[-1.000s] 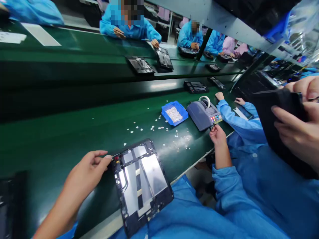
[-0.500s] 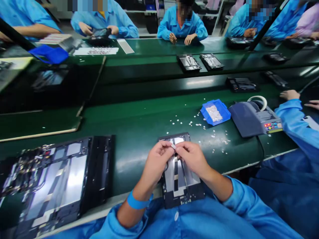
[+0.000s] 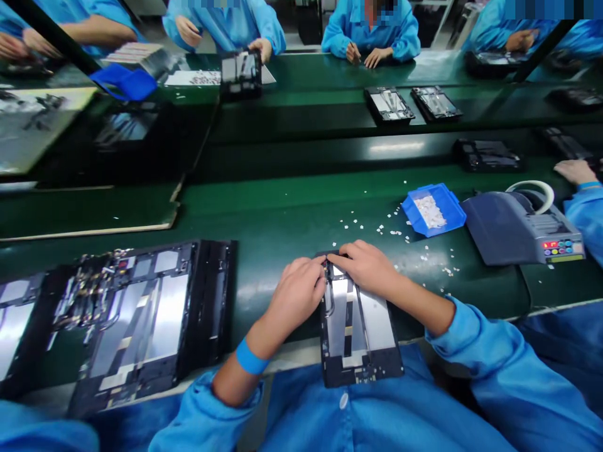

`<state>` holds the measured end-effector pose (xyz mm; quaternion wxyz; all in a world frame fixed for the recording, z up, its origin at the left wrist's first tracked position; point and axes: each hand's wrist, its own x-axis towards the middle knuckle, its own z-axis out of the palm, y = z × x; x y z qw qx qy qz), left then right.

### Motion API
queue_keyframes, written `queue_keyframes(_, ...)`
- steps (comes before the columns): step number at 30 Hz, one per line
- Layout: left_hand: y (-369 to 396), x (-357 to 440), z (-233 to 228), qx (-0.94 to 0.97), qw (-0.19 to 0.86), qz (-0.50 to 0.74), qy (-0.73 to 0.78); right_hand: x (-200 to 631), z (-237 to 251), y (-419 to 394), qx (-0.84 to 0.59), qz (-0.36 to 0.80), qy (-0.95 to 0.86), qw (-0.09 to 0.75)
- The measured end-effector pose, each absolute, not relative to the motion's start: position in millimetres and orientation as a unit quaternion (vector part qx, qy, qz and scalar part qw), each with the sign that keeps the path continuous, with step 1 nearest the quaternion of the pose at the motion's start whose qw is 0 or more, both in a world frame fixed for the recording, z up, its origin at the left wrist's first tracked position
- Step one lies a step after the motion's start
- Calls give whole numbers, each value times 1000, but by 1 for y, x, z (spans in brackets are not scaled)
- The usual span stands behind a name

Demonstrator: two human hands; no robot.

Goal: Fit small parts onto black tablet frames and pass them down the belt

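An opened tablet [image 3: 377, 320], with bare silver battery faces and a dark frame, rests in front of me at the bench's near edge, overhanging toward my lap. My left hand [image 3: 298, 290], with a blue band on its wrist, is closed at the tablet's upper left corner. From the other side my right hand [image 3: 366, 267] lies over the upper edge, fingers bent and one fingertip meeting the left hand's. Whether a small piece is between the fingertips is hidden.
More opened tablets [image 3: 172, 314] stand close together at left. A blue tray [image 3: 450, 213] of small white pieces sits beside a grey tape dispenser [image 3: 499, 229]; loose pieces [image 3: 393, 232] are scattered nearby. Across the bench, a co-worker's hand [image 3: 261, 49] holds another tablet [image 3: 241, 72].
Both hands have gone from pinching a small white piece above the tablet to its upper left corner; the piece no longer shows. My view has shifted left. A co-worker opposite has lifted a tablet forward.
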<state>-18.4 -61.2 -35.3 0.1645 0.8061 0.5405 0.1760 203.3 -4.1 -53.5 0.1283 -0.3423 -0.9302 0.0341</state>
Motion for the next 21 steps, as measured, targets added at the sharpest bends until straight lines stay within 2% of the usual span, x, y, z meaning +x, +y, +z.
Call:
queue_keyframes(6,-60,-15,-39,840,106,124,518,208,-55,1,-301,5,-949,95)
queue_keyframes(9,-56,-20,-33,828,154,140,521,211,-54,6,-278,-3,-956,91)
queue_keyframes(15,-31,-22,-27,728,326,219,562,212,-54,12,-266,12,-959,99)
queue_keyframes(21,-5,-14,-40,722,343,179,573,214,-57,11,-273,16,-956,101)
